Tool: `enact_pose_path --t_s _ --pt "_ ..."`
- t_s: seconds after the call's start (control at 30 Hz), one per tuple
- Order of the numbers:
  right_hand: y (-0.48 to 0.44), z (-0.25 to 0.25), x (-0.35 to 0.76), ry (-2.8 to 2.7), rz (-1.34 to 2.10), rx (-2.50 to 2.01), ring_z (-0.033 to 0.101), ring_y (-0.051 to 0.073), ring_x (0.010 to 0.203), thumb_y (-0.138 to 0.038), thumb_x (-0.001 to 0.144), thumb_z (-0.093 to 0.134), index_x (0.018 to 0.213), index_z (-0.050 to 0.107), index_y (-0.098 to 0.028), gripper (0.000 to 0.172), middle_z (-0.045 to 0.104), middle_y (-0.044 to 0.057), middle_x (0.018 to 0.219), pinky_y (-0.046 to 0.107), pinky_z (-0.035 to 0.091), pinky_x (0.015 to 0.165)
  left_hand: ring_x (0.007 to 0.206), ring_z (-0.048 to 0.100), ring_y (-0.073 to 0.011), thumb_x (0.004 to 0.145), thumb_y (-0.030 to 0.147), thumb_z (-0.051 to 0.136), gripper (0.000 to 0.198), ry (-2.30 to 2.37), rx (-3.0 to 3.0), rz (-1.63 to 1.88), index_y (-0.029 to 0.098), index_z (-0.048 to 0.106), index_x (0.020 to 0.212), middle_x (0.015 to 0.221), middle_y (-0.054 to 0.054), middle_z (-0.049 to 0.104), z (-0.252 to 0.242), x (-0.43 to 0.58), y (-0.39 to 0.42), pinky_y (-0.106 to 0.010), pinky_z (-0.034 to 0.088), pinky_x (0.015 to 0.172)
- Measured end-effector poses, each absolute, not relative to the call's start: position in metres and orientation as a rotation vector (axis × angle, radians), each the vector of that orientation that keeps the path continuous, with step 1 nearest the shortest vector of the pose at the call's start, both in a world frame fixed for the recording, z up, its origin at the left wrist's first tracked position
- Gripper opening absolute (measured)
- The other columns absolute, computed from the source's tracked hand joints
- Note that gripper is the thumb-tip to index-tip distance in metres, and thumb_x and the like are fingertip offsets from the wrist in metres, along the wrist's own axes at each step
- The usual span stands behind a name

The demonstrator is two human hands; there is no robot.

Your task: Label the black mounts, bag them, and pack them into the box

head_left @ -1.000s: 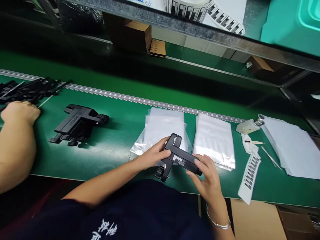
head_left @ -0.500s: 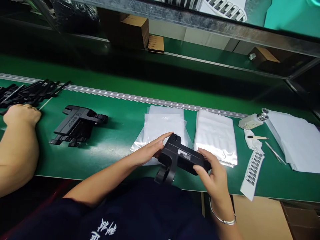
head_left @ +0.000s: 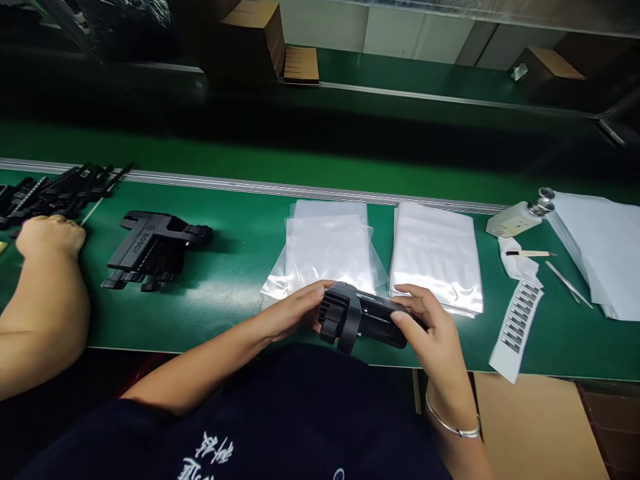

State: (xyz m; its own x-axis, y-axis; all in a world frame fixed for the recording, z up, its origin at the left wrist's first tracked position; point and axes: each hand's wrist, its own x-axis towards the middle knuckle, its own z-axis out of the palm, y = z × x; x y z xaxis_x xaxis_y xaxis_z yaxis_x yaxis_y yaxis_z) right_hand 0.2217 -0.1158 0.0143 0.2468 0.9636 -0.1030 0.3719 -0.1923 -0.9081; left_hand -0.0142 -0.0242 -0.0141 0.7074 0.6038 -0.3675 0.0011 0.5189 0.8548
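Held between both hands near the table's front edge is a black plastic bracket (head_left: pixel 373 319) with a clamp-like end. My left hand (head_left: pixel 297 312) grips its left end, with some fingers hidden behind it. On the right end, my right hand (head_left: pixel 434 330) has its thumb on the near side and its fingers over the top. A stack of similar black brackets (head_left: pixel 150 243), the top one lettered BOSCH, lies to the left. Clear plastic bags (head_left: pixel 327 247) are spread just beyond my hands, beside a neater pile of bags (head_left: pixel 435 257).
At far left, a co-worker's hand (head_left: pixel 50 237) is by a heap of black parts (head_left: pixel 60 193). Toward the right are a white bottle (head_left: pixel 515 219), a label strip (head_left: pixel 517 327), tweezers (head_left: pixel 567 283), a wooden-handled tool (head_left: pixel 530 253) and white sheets (head_left: pixel 607 247).
The bracket has turned in my hands: its white-labelled face has rolled out of sight, and the ribbed clamp end now faces me. The camera view has shifted slightly.
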Motion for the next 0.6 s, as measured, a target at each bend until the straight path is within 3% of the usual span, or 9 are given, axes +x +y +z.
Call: enact_pose_path --t_s 0.13,0.23,0.33,0.43,0.6 --pt "-0.115 0.006 0.232 -1.163 0.986 -1.600 0.065 0.021 0.088 -0.037 0.080 0.070 0.114 0.059 -0.026 0.037 0.072 0.004 0.097 0.032 0.050 0.076 0.083 0.064 -0.0213 0.088 0.067 0.046 0.068 0.679 1.112 0.389 0.019 0.048 0.136 0.098 -0.010 0.068 -0.012 -0.011 -0.022 -0.032 0.050 0.072" --pt "-0.116 -0.015 0.250 -1.020 0.997 -1.371 0.067 0.022 0.086 -0.043 0.076 0.074 0.112 0.057 -0.026 0.044 0.072 0.006 0.097 0.035 0.052 0.076 0.079 0.062 -0.0196 0.093 0.055 0.043 0.059 0.823 1.504 0.374 0.020 0.037 0.141 0.087 -0.004 0.064 -0.022 -0.009 -0.019 -0.035 0.048 0.076" --pt "-0.122 -0.044 0.272 -0.864 0.926 -1.201 0.069 0.025 0.085 -0.058 0.071 0.074 0.110 0.056 -0.028 0.053 0.072 0.007 0.096 0.038 0.054 0.075 0.093 0.058 -0.0262 0.085 0.038 0.060 0.039 1.065 2.141 0.228 0.019 0.054 0.119 0.098 -0.008 0.062 -0.047 -0.009 -0.016 -0.041 0.047 0.084" --pt "-0.130 -0.069 0.287 -0.788 0.853 -1.202 0.067 0.023 0.075 -0.068 0.076 0.060 0.115 0.053 -0.030 0.055 0.069 0.007 0.095 0.037 0.055 0.067 0.094 0.058 -0.0305 0.085 0.030 0.058 0.015 1.050 2.495 0.038 0.017 0.060 0.094 0.097 -0.011 0.062 -0.075 -0.011 -0.011 -0.043 0.047 0.082" --pt "-0.136 -0.087 0.291 -0.718 0.738 -1.252 0.058 0.021 0.061 -0.080 0.079 0.036 0.120 0.054 -0.032 0.066 0.060 0.004 0.077 0.038 0.053 0.062 0.091 0.062 -0.0279 0.093 0.024 0.039 0.025 0.987 2.491 0.041 0.017 0.063 0.095 0.093 -0.010 0.066 -0.090 -0.019 -0.002 -0.039 0.049 0.081"
